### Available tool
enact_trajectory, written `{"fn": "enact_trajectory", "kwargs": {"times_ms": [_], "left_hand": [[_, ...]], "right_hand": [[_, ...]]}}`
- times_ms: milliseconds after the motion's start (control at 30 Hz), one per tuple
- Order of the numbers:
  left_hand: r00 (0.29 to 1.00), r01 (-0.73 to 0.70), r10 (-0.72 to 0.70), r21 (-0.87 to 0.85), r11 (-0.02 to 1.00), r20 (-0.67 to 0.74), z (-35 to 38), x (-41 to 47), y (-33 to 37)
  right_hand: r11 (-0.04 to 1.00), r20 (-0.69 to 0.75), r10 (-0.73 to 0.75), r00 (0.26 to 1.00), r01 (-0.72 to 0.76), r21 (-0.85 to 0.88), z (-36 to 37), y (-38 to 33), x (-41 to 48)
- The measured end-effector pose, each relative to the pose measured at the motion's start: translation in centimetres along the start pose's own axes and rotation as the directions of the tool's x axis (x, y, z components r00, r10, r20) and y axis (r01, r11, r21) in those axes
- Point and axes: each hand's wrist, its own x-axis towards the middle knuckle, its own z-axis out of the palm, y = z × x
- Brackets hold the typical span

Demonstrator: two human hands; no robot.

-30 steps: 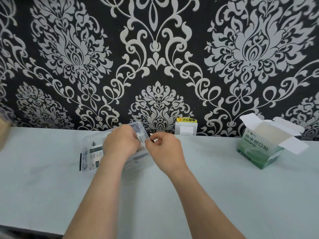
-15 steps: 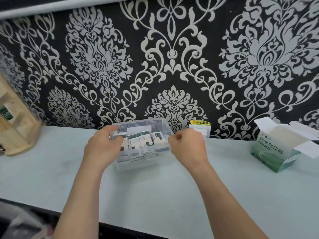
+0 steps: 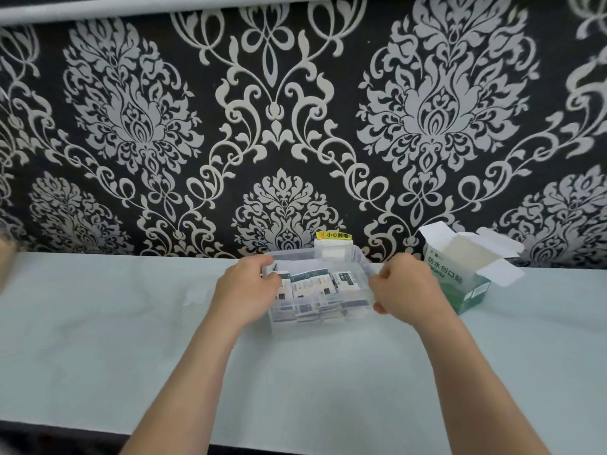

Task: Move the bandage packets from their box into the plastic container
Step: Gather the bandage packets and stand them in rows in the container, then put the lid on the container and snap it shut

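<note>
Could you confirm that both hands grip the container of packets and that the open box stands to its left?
Not quite: the head view shows the open box standing to its right. The left hand and right hand do grip the container, with the packets inside.

Print on the bandage packets (image 3: 312, 284) is unreadably blurred.

On your pale flat desk (image 3: 131, 323), the clear rectangular plastic container (image 3: 308, 330) sat mid-desk with the small white paper bandage packets (image 3: 312, 284) inside. Your left hand (image 3: 246, 290) gripped its left end and your right hand (image 3: 404, 290) its right end. The green-and-white cardboard bandage box (image 3: 460, 280) stood just right of it, and a small white plastic wall socket (image 3: 333, 249) was behind it.
</note>
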Motion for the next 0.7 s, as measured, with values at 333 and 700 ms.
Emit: {"fn": "enact_trajectory", "kwargs": {"times_ms": [333,700], "left_hand": [[0.988,0.119,-0.127,-0.092,0.989,-0.088,-1.6,1.8,-3.7],[0.958,0.276,-0.288,0.296,0.914,-0.005,-2.8,2.0,-12.2]], "right_hand": [[0.985,-0.249,-0.130,0.960,0.097,-0.142,0.4,-2.0,-1.4],[0.732,0.339,-0.589,0.734,0.662,-0.161,12.5,-10.9,-9.3]]}}
